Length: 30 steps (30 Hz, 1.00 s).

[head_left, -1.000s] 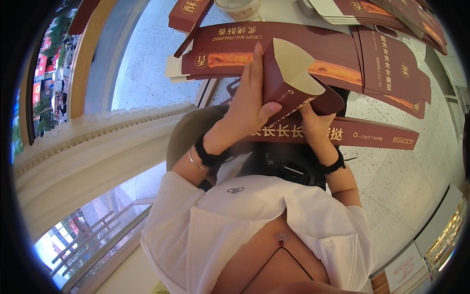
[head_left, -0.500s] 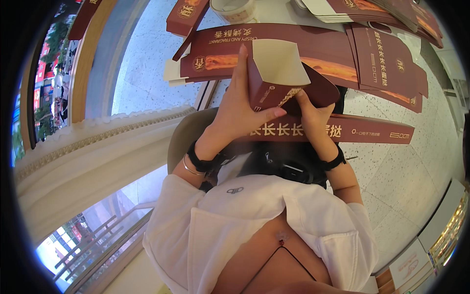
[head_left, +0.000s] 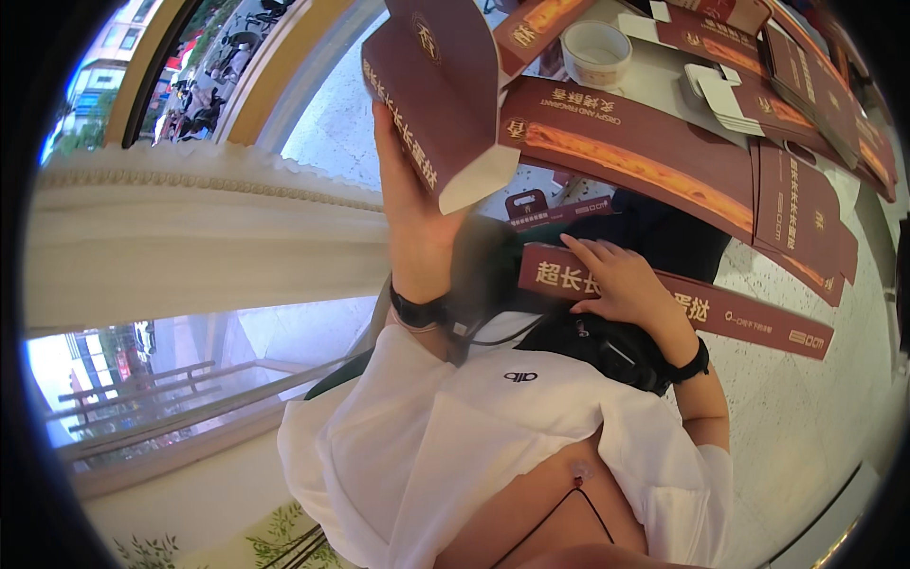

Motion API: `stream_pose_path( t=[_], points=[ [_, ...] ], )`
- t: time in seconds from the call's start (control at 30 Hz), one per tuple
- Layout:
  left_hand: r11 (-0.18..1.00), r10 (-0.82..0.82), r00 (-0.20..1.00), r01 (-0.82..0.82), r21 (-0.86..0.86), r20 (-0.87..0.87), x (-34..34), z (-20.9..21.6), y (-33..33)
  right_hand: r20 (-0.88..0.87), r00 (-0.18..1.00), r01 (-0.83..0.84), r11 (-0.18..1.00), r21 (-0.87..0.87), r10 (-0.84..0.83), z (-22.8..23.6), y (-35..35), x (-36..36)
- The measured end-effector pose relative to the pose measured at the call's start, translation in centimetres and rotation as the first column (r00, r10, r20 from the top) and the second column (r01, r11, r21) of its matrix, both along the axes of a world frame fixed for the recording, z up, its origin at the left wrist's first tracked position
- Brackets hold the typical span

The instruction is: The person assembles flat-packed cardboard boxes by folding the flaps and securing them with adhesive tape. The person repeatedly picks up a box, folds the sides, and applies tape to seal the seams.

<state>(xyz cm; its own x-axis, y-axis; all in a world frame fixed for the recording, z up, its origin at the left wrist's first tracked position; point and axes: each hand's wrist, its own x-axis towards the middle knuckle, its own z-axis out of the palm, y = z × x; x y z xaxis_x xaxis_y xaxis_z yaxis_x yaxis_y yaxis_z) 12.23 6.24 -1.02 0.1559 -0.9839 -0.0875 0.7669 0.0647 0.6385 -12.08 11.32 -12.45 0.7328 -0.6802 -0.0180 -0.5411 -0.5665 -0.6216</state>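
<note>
My left hand (head_left: 422,223) is raised at the left, its fingers behind and beneath a partly folded maroon cardboard box (head_left: 445,100). That box tilts upward, with a pale inner flap showing at its lower end. Most of my left fingers are hidden by the card. Across my lap lies a long, narrow maroon box (head_left: 758,322) with light lettering. My right hand (head_left: 626,284) spans its width, fingers over the far edge and thumb at the near edge.
Flat maroon printed cartons (head_left: 635,152) lie on the table ahead, with stacked ones (head_left: 806,199) at the right. A white round bowl (head_left: 595,55) stands behind them. Another maroon box with a handle (head_left: 559,213) shows below the table edge. A cream curtain (head_left: 209,237) hangs at the left.
My left hand has carried the folded box up and to the left, turning it. My right hand has let go of that box and come down onto the long box. The view has shifted.
</note>
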Motion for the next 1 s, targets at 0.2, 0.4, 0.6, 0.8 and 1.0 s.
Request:
stream_pose_path(
  t=[0.2,0.4,0.6,0.8,1.0],
  points=[
    [0.997,-0.081,0.966,0.074,-0.038,-0.246,0.4,0.5,0.5,0.064,0.997,-0.048,0.965,0.256,0.032,-0.9,-1.0,-1.8],
    [0.996,-0.084,0.975,0.076,-0.044,-0.205,-0.6,0.9,0.6,-0.008,0.999,0.039,0.956,0.292,-0.038,0.9,-1.0,-2.9],
    [0.989,0.000,0.968,-0.037,-0.142,-0.253,-2.1,0.8,0.6,0.428,0.848,0.328,0.944,0.042,-0.314,11.7,1.4,-3.8],
    [0.990,0.050,0.977,-0.076,-0.118,-0.209,-6.1,2.3,1.8,0.420,0.870,0.388,0.884,-0.261,-0.258,14.5,2.2,-0.9],
    [0.981,0.013,0.961,-0.066,-0.183,-0.275,-7.1,2.9,2.1,0.358,0.871,0.463,0.805,-0.372,-0.336,14.1,2.1,-0.8]
  ],
)
